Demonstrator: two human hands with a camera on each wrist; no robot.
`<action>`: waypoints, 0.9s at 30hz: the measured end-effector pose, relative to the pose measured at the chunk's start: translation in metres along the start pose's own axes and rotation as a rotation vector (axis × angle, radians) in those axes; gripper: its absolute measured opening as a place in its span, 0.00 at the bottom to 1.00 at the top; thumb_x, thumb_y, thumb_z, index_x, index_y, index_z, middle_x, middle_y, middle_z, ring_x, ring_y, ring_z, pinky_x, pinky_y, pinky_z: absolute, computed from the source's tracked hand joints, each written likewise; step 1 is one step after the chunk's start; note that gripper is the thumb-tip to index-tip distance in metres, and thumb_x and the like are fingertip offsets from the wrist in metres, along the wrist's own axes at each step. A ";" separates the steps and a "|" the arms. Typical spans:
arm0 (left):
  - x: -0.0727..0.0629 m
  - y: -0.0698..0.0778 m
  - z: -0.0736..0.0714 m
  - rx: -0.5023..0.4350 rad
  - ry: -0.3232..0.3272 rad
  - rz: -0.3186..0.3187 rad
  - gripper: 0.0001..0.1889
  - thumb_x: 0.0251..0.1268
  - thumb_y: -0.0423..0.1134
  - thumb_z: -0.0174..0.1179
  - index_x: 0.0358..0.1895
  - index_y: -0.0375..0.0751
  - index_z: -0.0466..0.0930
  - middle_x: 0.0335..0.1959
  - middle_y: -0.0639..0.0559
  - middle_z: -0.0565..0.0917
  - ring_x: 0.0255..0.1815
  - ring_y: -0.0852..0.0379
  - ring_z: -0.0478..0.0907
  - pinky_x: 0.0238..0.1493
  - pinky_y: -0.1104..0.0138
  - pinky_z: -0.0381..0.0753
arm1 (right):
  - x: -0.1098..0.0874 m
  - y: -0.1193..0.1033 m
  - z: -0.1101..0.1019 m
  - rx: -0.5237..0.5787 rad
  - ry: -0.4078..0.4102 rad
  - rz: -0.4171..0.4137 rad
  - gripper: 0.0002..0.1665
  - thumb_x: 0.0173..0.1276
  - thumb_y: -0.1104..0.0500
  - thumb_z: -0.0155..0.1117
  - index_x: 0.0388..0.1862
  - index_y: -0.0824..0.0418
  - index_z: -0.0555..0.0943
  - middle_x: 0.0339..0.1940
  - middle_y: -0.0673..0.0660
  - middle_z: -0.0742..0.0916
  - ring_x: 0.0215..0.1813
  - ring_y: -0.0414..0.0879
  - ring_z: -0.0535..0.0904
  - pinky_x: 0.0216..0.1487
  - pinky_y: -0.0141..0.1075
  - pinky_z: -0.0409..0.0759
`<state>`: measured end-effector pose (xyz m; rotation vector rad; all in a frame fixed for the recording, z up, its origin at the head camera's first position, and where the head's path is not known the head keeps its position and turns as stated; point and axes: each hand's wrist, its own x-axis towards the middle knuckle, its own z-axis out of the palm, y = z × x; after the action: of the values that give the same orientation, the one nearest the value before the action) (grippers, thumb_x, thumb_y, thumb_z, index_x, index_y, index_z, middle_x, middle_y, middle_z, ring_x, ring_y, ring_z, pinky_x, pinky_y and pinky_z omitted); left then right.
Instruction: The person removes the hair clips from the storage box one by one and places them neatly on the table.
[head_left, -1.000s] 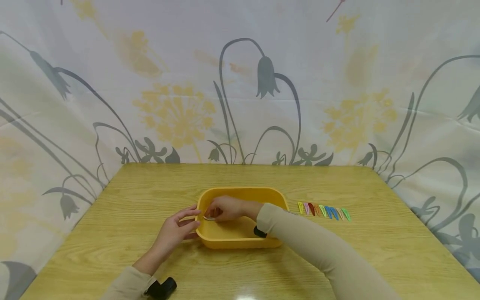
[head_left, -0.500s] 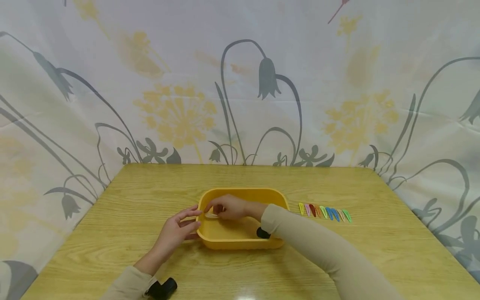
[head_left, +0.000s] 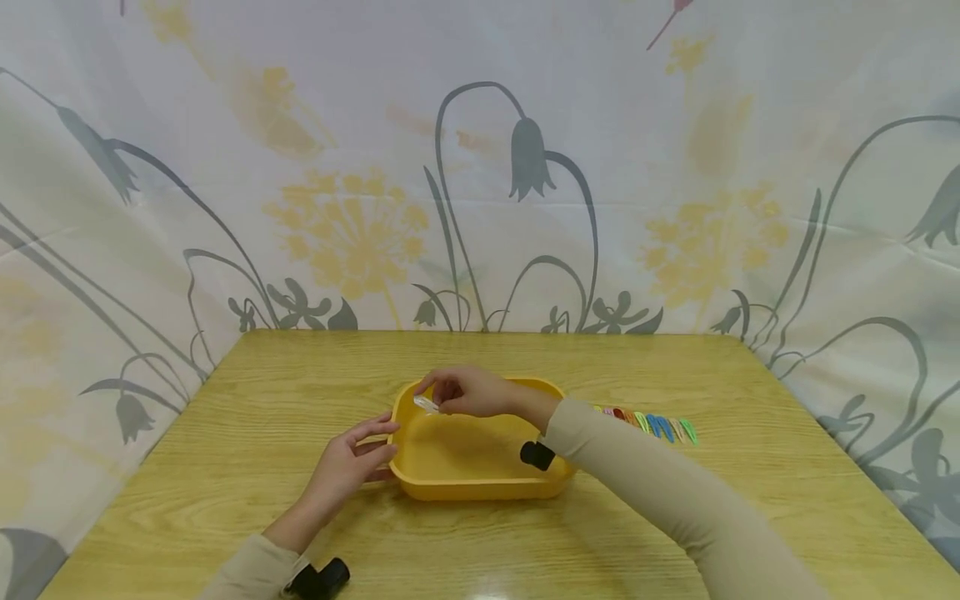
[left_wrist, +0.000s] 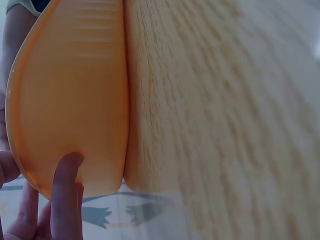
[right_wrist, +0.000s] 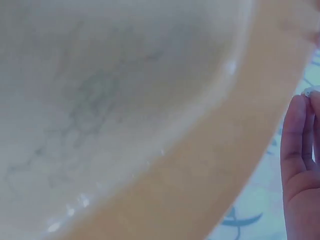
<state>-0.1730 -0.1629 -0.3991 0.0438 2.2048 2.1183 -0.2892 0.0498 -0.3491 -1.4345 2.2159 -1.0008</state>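
My right hand (head_left: 472,392) pinches a white hair clip (head_left: 426,404) between thumb and fingertips, above the left part of a yellow plastic basin (head_left: 480,490). In the right wrist view only a small bit of the white clip (right_wrist: 312,90) shows at the fingertips. Extended fingers of my left hand (head_left: 348,458) touch the rim and outer left wall of the basin. One of those fingers (left_wrist: 65,195) lies against the outer wall in the left wrist view. Part of the basin's inside is hidden by the right hand and forearm.
Right of the basin, a row of several coloured hair clips (head_left: 660,427) lies on the wooden table (head_left: 315,358), partly covered by the right sleeve. A flower-printed curtain (head_left: 480,208) stands behind the table. Dark wrist cameras sit on both wrists.
My right hand has picked the white clip up off the basin floor and raised it toward the basin's back-left rim. The left hand stays at the rim.
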 end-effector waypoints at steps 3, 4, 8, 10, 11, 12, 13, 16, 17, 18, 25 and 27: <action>0.000 0.001 0.000 -0.004 -0.004 0.001 0.20 0.62 0.28 0.58 0.57 0.25 0.72 0.68 0.43 0.62 0.55 0.41 0.73 0.41 0.58 0.83 | -0.005 -0.003 -0.008 0.043 0.038 0.003 0.19 0.65 0.73 0.56 0.55 0.66 0.75 0.34 0.56 0.81 0.38 0.57 0.80 0.39 0.31 0.80; 0.000 0.001 0.001 -0.002 -0.005 0.002 0.20 0.63 0.28 0.58 0.57 0.25 0.72 0.68 0.43 0.62 0.55 0.41 0.73 0.41 0.58 0.83 | -0.006 -0.004 -0.010 0.049 0.046 0.008 0.19 0.64 0.73 0.56 0.55 0.66 0.75 0.34 0.56 0.81 0.38 0.55 0.80 0.40 0.31 0.80; 0.001 0.001 0.001 0.006 -0.002 0.000 0.20 0.63 0.29 0.57 0.58 0.26 0.72 0.68 0.43 0.63 0.55 0.41 0.73 0.41 0.57 0.83 | -0.013 -0.007 -0.017 0.072 0.069 0.008 0.20 0.64 0.73 0.57 0.55 0.66 0.75 0.34 0.56 0.81 0.37 0.51 0.80 0.41 0.33 0.81; 0.000 0.001 0.001 0.010 0.002 -0.002 0.20 0.63 0.29 0.57 0.58 0.26 0.72 0.68 0.43 0.63 0.55 0.42 0.73 0.41 0.57 0.82 | -0.017 -0.008 -0.019 0.076 0.077 0.011 0.19 0.64 0.73 0.57 0.55 0.66 0.75 0.34 0.56 0.81 0.36 0.48 0.79 0.41 0.33 0.81; 0.000 0.001 0.001 0.011 0.003 -0.002 0.20 0.63 0.29 0.58 0.58 0.26 0.72 0.68 0.43 0.63 0.55 0.42 0.73 0.41 0.57 0.82 | -0.019 -0.008 -0.020 0.075 0.081 0.013 0.19 0.64 0.73 0.57 0.55 0.66 0.75 0.34 0.56 0.81 0.36 0.47 0.79 0.40 0.33 0.81; 0.000 0.002 0.001 0.013 0.005 -0.003 0.20 0.63 0.29 0.58 0.58 0.26 0.72 0.68 0.43 0.63 0.55 0.42 0.73 0.41 0.57 0.82 | -0.021 -0.009 -0.021 0.069 0.088 0.013 0.19 0.64 0.72 0.57 0.55 0.66 0.75 0.33 0.56 0.81 0.35 0.45 0.79 0.40 0.33 0.81; 0.000 0.002 0.001 0.013 0.005 -0.004 0.20 0.63 0.29 0.58 0.58 0.26 0.72 0.68 0.43 0.63 0.55 0.42 0.74 0.41 0.57 0.82 | -0.023 -0.010 -0.022 0.063 0.095 0.021 0.19 0.64 0.72 0.57 0.55 0.66 0.75 0.33 0.56 0.81 0.35 0.43 0.78 0.40 0.33 0.81; 0.000 0.002 0.001 0.012 0.005 -0.003 0.20 0.62 0.29 0.58 0.58 0.26 0.72 0.68 0.43 0.63 0.55 0.43 0.74 0.41 0.57 0.82 | -0.030 -0.012 -0.026 0.063 0.111 0.040 0.20 0.64 0.72 0.58 0.55 0.65 0.76 0.33 0.56 0.81 0.35 0.42 0.78 0.40 0.33 0.81; 0.000 0.002 0.001 0.011 0.006 -0.004 0.20 0.62 0.29 0.58 0.58 0.26 0.72 0.68 0.43 0.63 0.55 0.43 0.74 0.41 0.57 0.82 | -0.032 -0.013 -0.027 0.063 0.115 0.046 0.20 0.64 0.72 0.58 0.55 0.65 0.76 0.33 0.56 0.81 0.35 0.42 0.78 0.40 0.33 0.81; -0.001 0.002 0.001 0.010 0.008 -0.004 0.20 0.62 0.29 0.58 0.58 0.26 0.72 0.68 0.43 0.63 0.55 0.43 0.74 0.41 0.57 0.82 | -0.034 -0.014 -0.028 0.068 0.119 0.047 0.20 0.63 0.72 0.59 0.55 0.65 0.76 0.33 0.57 0.81 0.35 0.42 0.78 0.41 0.34 0.81; -0.001 0.002 0.000 0.002 0.006 -0.010 0.21 0.62 0.29 0.58 0.58 0.26 0.72 0.68 0.43 0.63 0.54 0.43 0.75 0.41 0.57 0.82 | -0.055 -0.012 -0.038 0.110 0.147 0.061 0.20 0.63 0.72 0.58 0.55 0.65 0.75 0.33 0.57 0.81 0.35 0.46 0.77 0.40 0.36 0.81; -0.001 0.003 0.000 0.005 0.007 -0.014 0.21 0.63 0.29 0.58 0.58 0.26 0.71 0.68 0.42 0.62 0.54 0.43 0.75 0.41 0.56 0.82 | -0.061 -0.010 -0.041 0.131 0.159 0.068 0.20 0.63 0.72 0.59 0.56 0.65 0.75 0.33 0.57 0.81 0.35 0.47 0.77 0.41 0.38 0.80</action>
<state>-0.1723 -0.1629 -0.3962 0.0205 2.2077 2.1091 -0.2794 0.1169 -0.3196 -1.2544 2.2437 -1.2509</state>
